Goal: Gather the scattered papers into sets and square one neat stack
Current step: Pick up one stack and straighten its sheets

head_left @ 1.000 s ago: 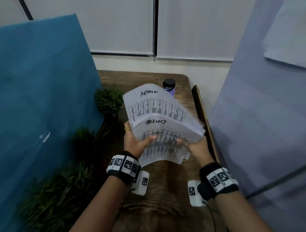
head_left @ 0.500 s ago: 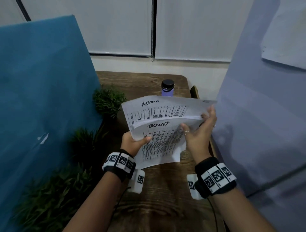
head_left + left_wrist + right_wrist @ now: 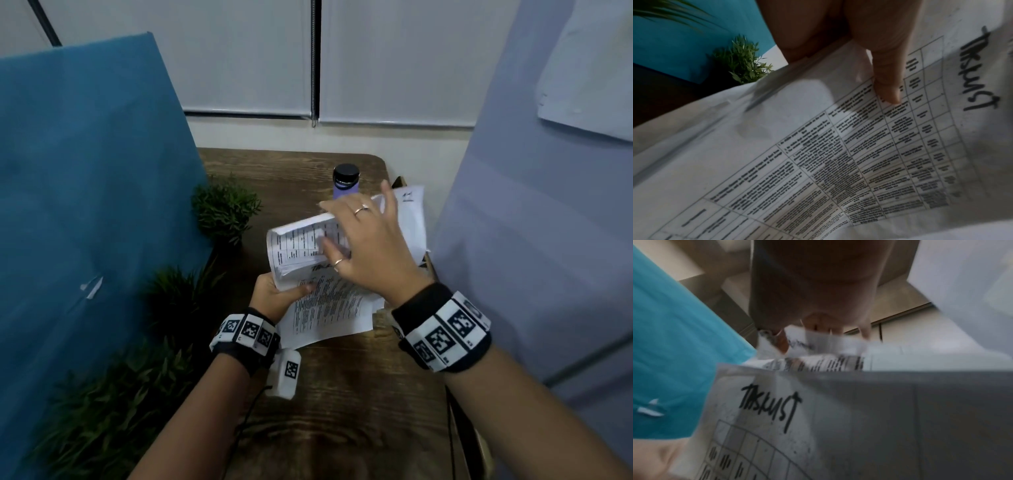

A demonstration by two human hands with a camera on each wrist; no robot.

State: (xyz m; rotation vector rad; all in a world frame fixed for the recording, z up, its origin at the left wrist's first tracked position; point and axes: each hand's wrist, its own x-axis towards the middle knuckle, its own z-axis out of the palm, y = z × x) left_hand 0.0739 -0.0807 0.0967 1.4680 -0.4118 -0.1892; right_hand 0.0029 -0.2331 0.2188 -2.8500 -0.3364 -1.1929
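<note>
We hold the sheaf of papers (image 3: 308, 246) in the air above the wooden worktop (image 3: 342, 394), roughly over its middle and a little toward the right edge. Our left hand (image 3: 274, 294) grips the sheaf at its near-left corner: in the left wrist view the thumb (image 3: 885, 78) presses down on the printed table of the front sheet while the fingers curl out of sight behind the paper. Our right hand (image 3: 363, 246) lies across the upper part of the sheaf with its fingers spread, bending the top of the pile over; the right wrist view is blurred, but its fingertips (image 3: 818, 326) seem hooked over the far edge of the folded sheets, so we judge it to be grasping them. The long axis of the papers runs from our body outward and slightly to the right, with the headed end pointing away from us; the handwritten heading on the front sheet (image 3: 772, 405) sits at that far end, just below the bent-over portion. The lower part of the front sheet hangs toward us, tilted, its near edge just above the worktop. The sheets are not aligned: edges fan out on the right side and a white corner (image 3: 409, 198) sticks up beyond the right hand. A purple bottle (image 3: 346, 181) with a black cap stands behind the papers, small green plants (image 3: 224, 209) line the left edge of the worktop beside a blue panel (image 3: 85, 171), and a pale panel (image 3: 531, 240) rises on the right.
</note>
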